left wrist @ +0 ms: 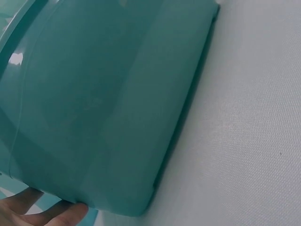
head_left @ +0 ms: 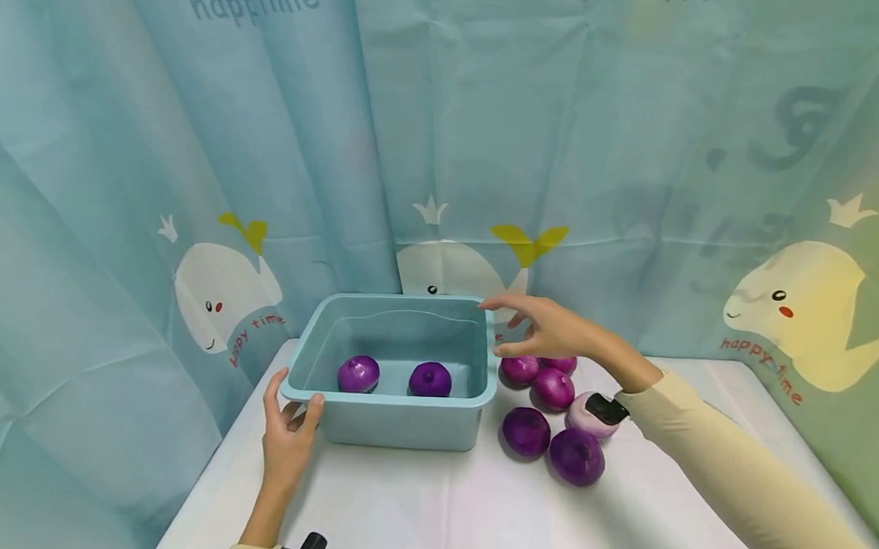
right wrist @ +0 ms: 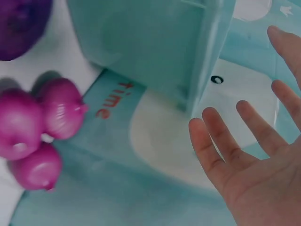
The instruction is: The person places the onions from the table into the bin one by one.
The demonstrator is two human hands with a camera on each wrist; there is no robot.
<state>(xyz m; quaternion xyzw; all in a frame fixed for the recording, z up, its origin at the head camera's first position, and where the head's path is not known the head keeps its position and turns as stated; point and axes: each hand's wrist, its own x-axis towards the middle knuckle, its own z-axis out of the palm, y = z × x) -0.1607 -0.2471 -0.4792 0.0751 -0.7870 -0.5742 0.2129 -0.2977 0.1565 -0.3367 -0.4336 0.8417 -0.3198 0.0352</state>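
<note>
Blue curtain point(head_left: 473, 146) hangs behind a white counter point(head_left: 402, 507) with a tub point(head_left: 398, 425)

Pale blue cloth fills the back and both sides, printed with crowned whales point(head_left: 802, 295) and red lettering point(head_left: 762, 345) reading "happy time". In front of it lies the counter, its cover smooth and white. Toward its far edge, left of the middle, stands the tub: blue-green, rectangular, upright, with its open top facing up and a rolled rim all round.

Two arms in cream sleeves point(head_left: 738, 463) reach in. The person's left grip point(head_left: 288, 439) grasps the tub's near left corner, thumb at the front rim and bent fingers along the left side. The right grip point(head_left: 542, 331) is released, holding nothing; its fingers are spread beside the far part of the right rim, and whether a fingertip touches cannot be told.

Two purple onions point(head_left: 430, 380) sit apart on the tub's floor, one toward the left and one right of the middle. Six loose onions point(head_left: 526, 433) lie on the counter to the tub's right: two dark ones nearest, a pale one partly hidden behind the right wrist, and three brighter ones clustered farther back. Smallest are the black wrist devices point(head_left: 608, 409), one worn on each arm.
</note>
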